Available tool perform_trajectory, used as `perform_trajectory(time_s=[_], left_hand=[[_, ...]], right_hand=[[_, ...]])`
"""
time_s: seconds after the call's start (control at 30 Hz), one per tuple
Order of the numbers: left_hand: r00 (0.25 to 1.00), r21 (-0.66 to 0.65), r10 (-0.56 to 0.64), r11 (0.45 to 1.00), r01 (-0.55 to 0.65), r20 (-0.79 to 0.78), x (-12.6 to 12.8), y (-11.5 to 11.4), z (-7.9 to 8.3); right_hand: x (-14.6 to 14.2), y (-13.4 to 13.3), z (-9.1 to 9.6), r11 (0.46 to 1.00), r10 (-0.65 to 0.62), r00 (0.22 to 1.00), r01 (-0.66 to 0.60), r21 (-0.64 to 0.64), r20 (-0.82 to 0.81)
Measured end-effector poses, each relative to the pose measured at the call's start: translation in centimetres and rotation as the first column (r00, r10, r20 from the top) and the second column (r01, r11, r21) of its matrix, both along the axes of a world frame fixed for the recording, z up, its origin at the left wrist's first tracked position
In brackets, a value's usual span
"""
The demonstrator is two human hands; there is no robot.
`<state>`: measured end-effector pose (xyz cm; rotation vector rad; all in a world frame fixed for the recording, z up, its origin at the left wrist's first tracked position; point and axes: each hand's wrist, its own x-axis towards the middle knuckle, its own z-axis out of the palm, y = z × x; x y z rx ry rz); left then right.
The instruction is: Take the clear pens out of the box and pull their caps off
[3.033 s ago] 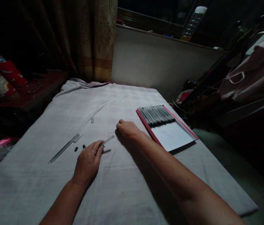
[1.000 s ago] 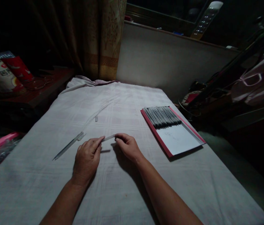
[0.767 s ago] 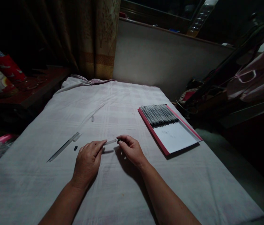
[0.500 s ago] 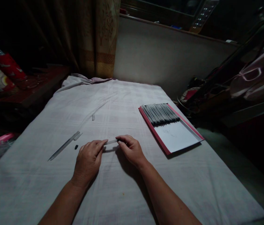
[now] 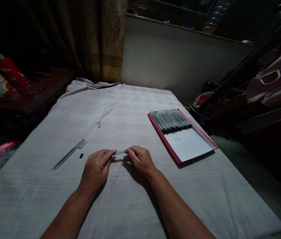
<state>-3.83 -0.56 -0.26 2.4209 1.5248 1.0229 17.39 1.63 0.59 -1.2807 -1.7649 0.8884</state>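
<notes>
Bare cloth covers the near stretch of the tabletop (image 5: 130,205), leaving open room between the forearms and to both sides of them. Beyond it, the left hand (image 5: 96,169) pinches one end of a clear tube (image 5: 121,152) with its fingers, while the right hand's (image 5: 140,161) fingers close narrowly over the other end; a short length shows in the gap, lying nearly level above the cloth. Just left of the left hand sits a black plug (image 5: 81,156), and farther left lie slim pen parts (image 5: 67,156), slanted, with a clear cap (image 5: 82,144) beside their far end. To the right, the red-rimmed tray (image 5: 164,144) reaches the tabletop's right edge at its near right corner; its near half is bare white, its far half filled by a row of pens (image 5: 170,121). A small clear piece (image 5: 99,124) lies farther off, and the cloth is open from there to the far edge. Three seconds ago the right hand was apart from the tube and two plugs lay by the left hand; now one shows. Half a second ago a dark bit showed at the right fingers; now they hide it.
</notes>
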Motion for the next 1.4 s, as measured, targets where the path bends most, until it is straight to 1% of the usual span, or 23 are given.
perform_trajectory(time_s=[0.07,0.13,0.33,0.4,0.47,0.53,0.67,0.77,0.83,0.93,1.0,1.1,1.23,1.4], left_hand=[[1.0,-0.017,0.012,1.0,-0.011,0.007,-0.03,0.03,-0.05],[1.0,-0.034,0.026,0.999,-0.026,0.016,-0.07,0.06,-0.12],[1.0,-0.039,-0.008,0.999,0.009,0.03,-0.01,0.05,-0.09],[1.0,-0.04,-0.008,0.999,0.009,0.03,0.0,0.06,-0.08],[1.0,-0.051,-0.004,0.999,0.006,0.027,-0.04,0.09,-0.14],[1.0,-0.058,0.004,0.998,-0.003,0.028,-0.1,0.12,-0.2],[0.999,-0.035,0.003,0.999,-0.002,0.032,-0.1,0.13,-0.12],[1.0,-0.025,-0.004,1.0,0.004,0.03,-0.04,0.09,0.04],[1.0,-0.032,0.002,0.999,-0.001,0.029,0.0,0.05,0.07],[1.0,-0.047,0.012,0.999,-0.011,0.028,0.06,0.0,0.04],[1.0,-0.046,0.014,0.999,-0.012,0.025,0.11,-0.03,0.01],[1.0,-0.044,0.017,0.999,-0.016,0.025,0.17,-0.04,-0.01],[0.999,-0.045,0.015,0.999,-0.013,0.03,0.12,-0.01,-0.03],[1.0,-0.054,-0.005,0.999,0.006,0.023,-0.05,0.04,-0.12]], right_hand=[[-0.09,-0.07,0.06,1.0,0.011,0.996,-0.014,-0.025,-0.093],[-0.18,-0.1,0.16,0.999,0.014,0.99,-0.017,-0.027,-0.139],[-0.13,-0.12,0.44,0.999,-0.016,0.997,0.014,-0.029,-0.075],[0.0,-0.12,0.41,0.999,-0.006,0.996,0.002,-0.041,-0.089],[0.12,-0.11,0.34,0.998,0.018,0.99,-0.025,-0.052,-0.139],[0.19,-0.07,0.24,0.999,0.027,0.985,-0.034,-0.038,-0.169],[0.26,-0.02,0.0,0.999,0.009,0.991,-0.016,-0.048,-0.135],[0.36,-0.04,-0.11,0.997,0.021,0.989,-0.031,-0.068,-0.144],[0.43,-0.05,-0.04,0.998,0.04,0.987,-0.048,-0.047,-0.155],[0.45,-0.08,0.21,0.999,0.042,0.992,-0.044,-0.01,-0.118],[0.43,-0.09,0.38,0.999,0.038,0.994,-0.042,-0.032,-0.104],[0.44,-0.13,0.54,0.996,0.049,0.989,-0.06,-0.069,-0.14],[0.49,-0.17,0.59,0.999,0.046,0.991,-0.048,-0.016,-0.129],[0.5,-0.17,0.58,0.996,0.037,0.991,-0.048,-0.08,-0.13]])
